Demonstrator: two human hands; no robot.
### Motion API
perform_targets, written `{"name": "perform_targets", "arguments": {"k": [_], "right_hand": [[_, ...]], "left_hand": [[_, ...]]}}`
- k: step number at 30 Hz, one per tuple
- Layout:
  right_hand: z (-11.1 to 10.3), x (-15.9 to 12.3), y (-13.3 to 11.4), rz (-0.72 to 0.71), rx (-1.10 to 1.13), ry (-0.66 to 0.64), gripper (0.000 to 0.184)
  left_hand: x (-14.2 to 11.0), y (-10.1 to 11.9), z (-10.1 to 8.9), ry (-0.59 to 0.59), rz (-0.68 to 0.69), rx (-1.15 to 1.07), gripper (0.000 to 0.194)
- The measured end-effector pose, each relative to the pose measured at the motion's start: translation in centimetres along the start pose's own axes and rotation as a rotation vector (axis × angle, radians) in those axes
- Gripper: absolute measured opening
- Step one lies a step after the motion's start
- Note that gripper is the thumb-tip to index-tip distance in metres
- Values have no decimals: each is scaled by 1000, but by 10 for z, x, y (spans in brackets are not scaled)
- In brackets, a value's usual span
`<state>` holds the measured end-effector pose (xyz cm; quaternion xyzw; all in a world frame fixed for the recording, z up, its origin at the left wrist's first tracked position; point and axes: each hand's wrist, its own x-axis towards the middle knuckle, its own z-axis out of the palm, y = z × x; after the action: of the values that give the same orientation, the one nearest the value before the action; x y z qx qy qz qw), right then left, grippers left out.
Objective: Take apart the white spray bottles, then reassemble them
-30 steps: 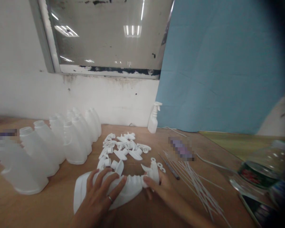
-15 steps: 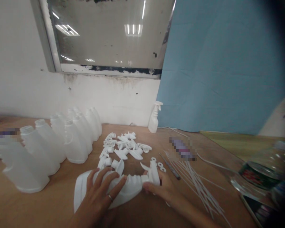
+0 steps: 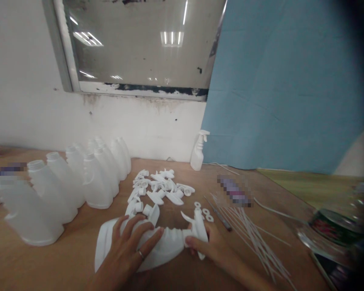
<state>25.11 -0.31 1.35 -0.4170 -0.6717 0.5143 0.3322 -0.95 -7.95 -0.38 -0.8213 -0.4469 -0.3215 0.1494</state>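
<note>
A white spray bottle (image 3: 166, 252) lies on its side on the table, its neck pointing right. Over its body rests my left hand (image 3: 133, 242), fingers bent around it and a ring on one finger. My right hand (image 3: 210, 242) grips the white trigger spray head (image 3: 198, 228) at the bottle's neck, thumb on the collar. Fingers behind the head are partly hidden. Loose white trigger heads (image 3: 162, 188) lie in a pile just beyond the bottle. Several small white washers (image 3: 205, 211) are beside the right hand.
Open white bottles (image 3: 97, 182) stand in rows at left. A complete spray bottle (image 3: 197, 153) stands by the wall. Thin white tubes (image 3: 255, 238) and a grey pen-like tool (image 3: 221, 216) lie at right, near a clear plastic bottle with a green label (image 3: 333, 226) and a phone (image 3: 330, 268).
My right hand and the spray head have turned a little at the neck and shifted slightly right. My left hand stays on the bottle.
</note>
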Motion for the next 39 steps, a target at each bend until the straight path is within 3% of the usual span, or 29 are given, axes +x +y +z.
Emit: {"name": "perform_targets", "arguments": {"k": [3, 7, 12, 24, 33, 36, 39], "right_hand": [[2, 1, 3, 38, 30, -22, 52], [-1, -2, -2, -17, 43, -45, 61], [-4, -5, 1, -42, -82, 2, 49], [0, -12, 13, 117, 23, 160, 62], [13, -11, 2, 116, 16, 105, 67], [21, -15, -1, 128, 34, -1, 66], [28, -24, -6, 166, 18, -117, 49]], "left_hand": [[0, 0, 0, 0, -7, -20, 73], [1, -2, -2, 11, -12, -22, 71], [1, -3, 0, 36, 13, 8, 70], [-5, -7, 0, -14, 109, 37, 73], [2, -12, 3, 72, 133, 122, 60], [10, -6, -3, 52, 181, 205, 61], [19, 3, -10, 61, 217, 250, 54]]}}
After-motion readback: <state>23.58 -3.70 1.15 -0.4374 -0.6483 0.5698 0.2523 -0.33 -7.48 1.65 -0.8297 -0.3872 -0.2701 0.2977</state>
